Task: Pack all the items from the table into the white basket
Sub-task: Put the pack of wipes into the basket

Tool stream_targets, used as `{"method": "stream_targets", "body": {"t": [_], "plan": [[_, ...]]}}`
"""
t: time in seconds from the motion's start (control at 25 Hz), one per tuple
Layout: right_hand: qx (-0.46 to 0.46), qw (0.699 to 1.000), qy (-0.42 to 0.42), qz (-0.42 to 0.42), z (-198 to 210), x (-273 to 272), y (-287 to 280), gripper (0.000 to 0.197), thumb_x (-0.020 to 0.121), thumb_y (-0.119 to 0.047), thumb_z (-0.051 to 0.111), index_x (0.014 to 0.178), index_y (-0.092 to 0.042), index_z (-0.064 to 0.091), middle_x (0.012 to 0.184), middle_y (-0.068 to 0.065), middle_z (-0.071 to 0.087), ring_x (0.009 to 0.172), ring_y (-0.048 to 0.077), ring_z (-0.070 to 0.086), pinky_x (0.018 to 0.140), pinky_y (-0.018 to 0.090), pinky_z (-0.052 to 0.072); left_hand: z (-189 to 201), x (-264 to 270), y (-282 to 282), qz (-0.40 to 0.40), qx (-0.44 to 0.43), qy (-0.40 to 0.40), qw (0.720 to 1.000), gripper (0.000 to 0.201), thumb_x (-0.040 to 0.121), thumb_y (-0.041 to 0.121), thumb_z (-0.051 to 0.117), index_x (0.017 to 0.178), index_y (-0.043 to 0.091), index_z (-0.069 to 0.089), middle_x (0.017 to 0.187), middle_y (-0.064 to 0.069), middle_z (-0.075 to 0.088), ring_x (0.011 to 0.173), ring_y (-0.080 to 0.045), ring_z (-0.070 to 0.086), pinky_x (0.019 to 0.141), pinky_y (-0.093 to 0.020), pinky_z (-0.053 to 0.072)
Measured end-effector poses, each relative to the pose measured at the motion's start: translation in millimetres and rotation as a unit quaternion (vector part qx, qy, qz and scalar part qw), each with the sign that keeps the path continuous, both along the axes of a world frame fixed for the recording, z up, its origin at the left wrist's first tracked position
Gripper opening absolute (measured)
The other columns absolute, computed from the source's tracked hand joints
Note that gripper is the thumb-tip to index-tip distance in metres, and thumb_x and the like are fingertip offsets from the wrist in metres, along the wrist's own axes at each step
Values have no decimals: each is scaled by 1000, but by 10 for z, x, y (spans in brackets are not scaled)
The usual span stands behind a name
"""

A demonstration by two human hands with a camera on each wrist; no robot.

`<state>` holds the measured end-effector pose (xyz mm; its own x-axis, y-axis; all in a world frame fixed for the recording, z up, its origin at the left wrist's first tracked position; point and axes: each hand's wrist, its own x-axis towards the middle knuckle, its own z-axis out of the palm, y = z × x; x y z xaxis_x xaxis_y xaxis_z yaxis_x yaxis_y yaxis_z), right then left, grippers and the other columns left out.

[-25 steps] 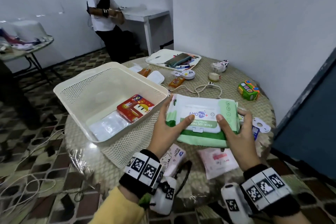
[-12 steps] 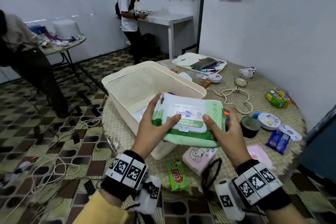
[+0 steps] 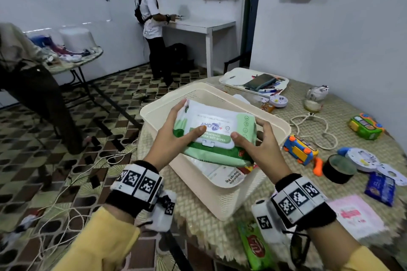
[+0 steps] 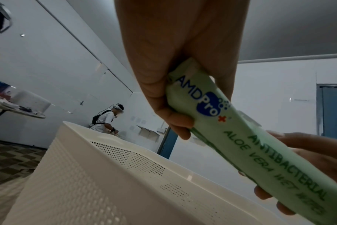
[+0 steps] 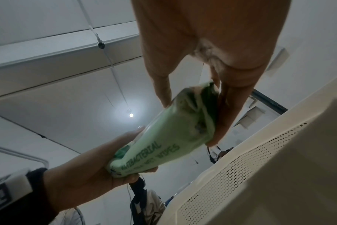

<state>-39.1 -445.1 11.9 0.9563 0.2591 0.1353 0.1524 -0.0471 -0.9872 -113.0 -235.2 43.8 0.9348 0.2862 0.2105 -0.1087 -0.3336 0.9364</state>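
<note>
Both hands, left hand (image 3: 176, 136) and right hand (image 3: 262, 146), grip the wipes pack (image 3: 217, 133) over the basket (image 3: 220, 196) at the frame's centre; set down carelessly, it could catch the rim and tip out.

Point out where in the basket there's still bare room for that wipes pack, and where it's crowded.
The far half of the white basket, beyond the wipes pack that the left hand and right hand hold, looks bare as far as it shows. The near end is crowded: a storage bag and a red box lie there.
</note>
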Motion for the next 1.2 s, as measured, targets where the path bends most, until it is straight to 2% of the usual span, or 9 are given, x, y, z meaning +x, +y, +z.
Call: {"method": "stream_targets", "body": {"t": [0.16, 0.28, 0.36, 0.48, 0.64, 0.8, 0.96, 1.08, 1.2], "plan": [[-31, 998, 32, -32, -108, 154, 216, 70, 74, -34, 77, 129, -24, 35, 116, 2, 57, 101, 6, 59, 84, 30, 54, 44, 288, 260, -45, 52, 25, 997, 73, 80, 32, 73, 140, 38, 33, 116, 30, 52, 94, 17, 58, 72, -6, 49], [-38, 997, 53, -49, -178, 257, 249, 71, 71, -35, 78, 126, -25, 34, 121, 4, 57, 110, 18, 59, 90, 37, 53, 74, 499, 356, -85, 102, 64, 989, 70, 81, 34, 72, 138, 37, 31, 110, 38, 45, 85, 25, 54, 69, -4, 47], [-46, 996, 60, -48, -217, 316, 238, 74, 65, -41, 78, 123, -27, 34, 120, 5, 59, 108, 18, 60, 89, 39, 54, 99, 634, 412, -110, 125, 95, 981, 69, 81, 33, 72, 134, 36, 29, 108, 33, 48, 86, 15, 60, 71, -14, 54], [-65, 995, 53, -47, -262, 419, 192, 72, 66, -41, 78, 122, -27, 34, 116, -2, 59, 107, 14, 59, 88, 34, 54, 181, 847, 469, -146, 181, 143, 962, 74, 79, 34, 74, 134, 33, 25, 101, 11, 59, 89, -7, 63, 72, -23, 56], [-110, 993, 22, -26, -265, 490, 140, 67, 71, -35, 78, 124, -26, 38, 112, -16, 51, 105, 9, 56, 81, 24, 54, 283, 1108, 488, -199, 234, 187, 933, 76, 77, 34, 75, 134, 33, 24, 108, -2, 63, 98, -16, 63, 80, -29, 56], [-150, 988, 22, -21, -309, 551, 69, 91, 55, -51, 83, 130, -30, 37, 129, -5, 46, 120, 12, 47, 102, 38, 44, 310, 1379, 510, -241, 237, 235, 912, 81, 68, 44, 78, 129, 36, 25, 119, -8, 59, 108, -20, 60, 85, -42, 56], [-232, 973, 14, -5, -297, 568, 27, 98, 58, -38, 88, 137, -31, 31, 134, -2, 38, 123, 9, 36, 109, 28, 31, 265, 1636, 507, -278, 263, 269, 884, 90, 53, 61, 81, 121, 40, 26, 120, -5, 60, 109, -19, 61, 86, -41, 56], [-266, 963, 19, -26, -310, 587, 32, 97, 56, -39, 88, 135, -32, 33, 127, 0, 40, 122, 15, 39, 107, 35, 35, 190, 1823, 472, -306, 264, 281, 871, 84, 56, 55, 83, 116, 38, 26, 113, -9, 65, 103, -23, 65, 84, -41, 57], [-279, 958, 27, -52, -333, 607, 44, 93, 56, -36, 89, 132, -30, 36, 127, -1, 40, 119, 13, 40, 104, 29, 36, 129, 2030, 437, -348, 276, 274, 853, 80, 67, 38, 82, 121, 31, 23, 110, -7, 65, 101, -20, 66, 80, -36, 58]]}}
